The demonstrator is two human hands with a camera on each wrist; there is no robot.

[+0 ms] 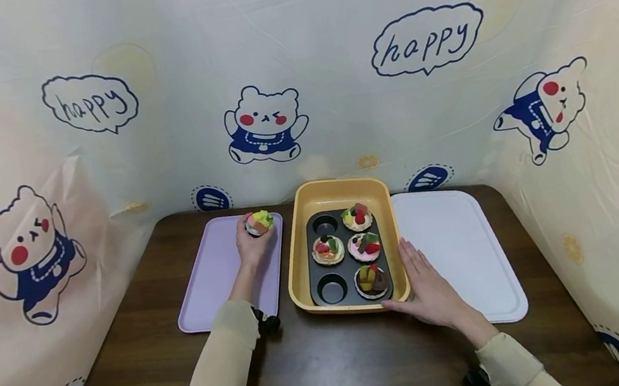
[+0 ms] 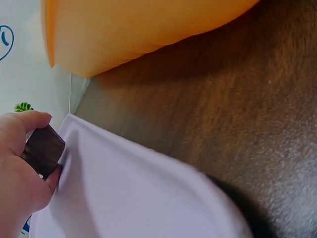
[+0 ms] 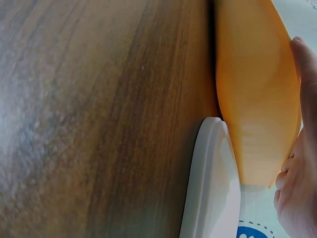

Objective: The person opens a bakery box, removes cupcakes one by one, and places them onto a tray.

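Holding a fruit-topped cupcake [image 1: 259,222], pinched in the left hand [image 1: 251,248] at the far right of a smooth lilac tray [image 1: 212,293]; can't tell about contact with the tray. Got the right hand [image 1: 429,291] spread wide against the right side of a glossy yellow plastic tub [image 1: 297,271], near a white tray [image 1: 454,253]. Seeing a dark muffin pan [image 1: 347,269] with round wells inside, plus four cupcakes [image 1: 371,283], all on a wood-grain table [image 1: 352,366]. Only getting the held cupcake's dark, angular base from the left wrist, colourful topping from the head. Showing the tub's curved outer wall from the right wrist.
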